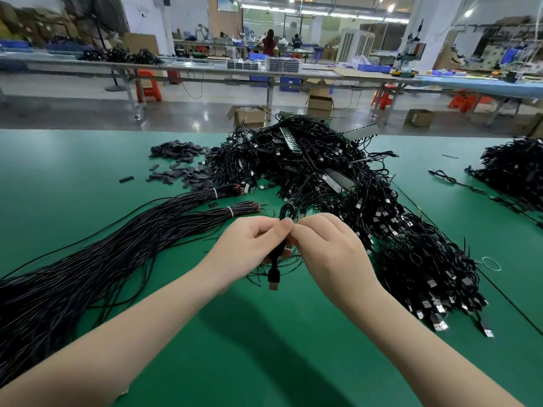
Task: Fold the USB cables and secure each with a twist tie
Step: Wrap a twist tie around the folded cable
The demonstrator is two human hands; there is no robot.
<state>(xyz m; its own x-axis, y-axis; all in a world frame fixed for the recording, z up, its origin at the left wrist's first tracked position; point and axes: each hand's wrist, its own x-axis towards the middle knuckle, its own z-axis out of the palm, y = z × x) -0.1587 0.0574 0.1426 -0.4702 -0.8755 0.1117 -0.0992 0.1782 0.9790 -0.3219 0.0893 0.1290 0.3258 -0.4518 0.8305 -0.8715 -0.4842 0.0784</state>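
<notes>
A folded black USB cable (275, 259) is held upright between both hands above the green table (264, 333). Its loop sticks out above the fingers and its plug hangs below them. My left hand (249, 245) grips the folded bundle from the left. My right hand (329, 248) pinches at the bundle's upper part, fingertips meeting the left thumb; a twist tie there is too small to make out. Loose thin black twist ties (264, 274) lie on the table under the hands.
A big heap of black USB cables (352, 195) spreads from the centre to the right. Two tied bundles of long black wires (102, 259) lie at the left. Small black sleeves (182, 165) are scattered at the back left. Another cable pile (514, 168) sits far right.
</notes>
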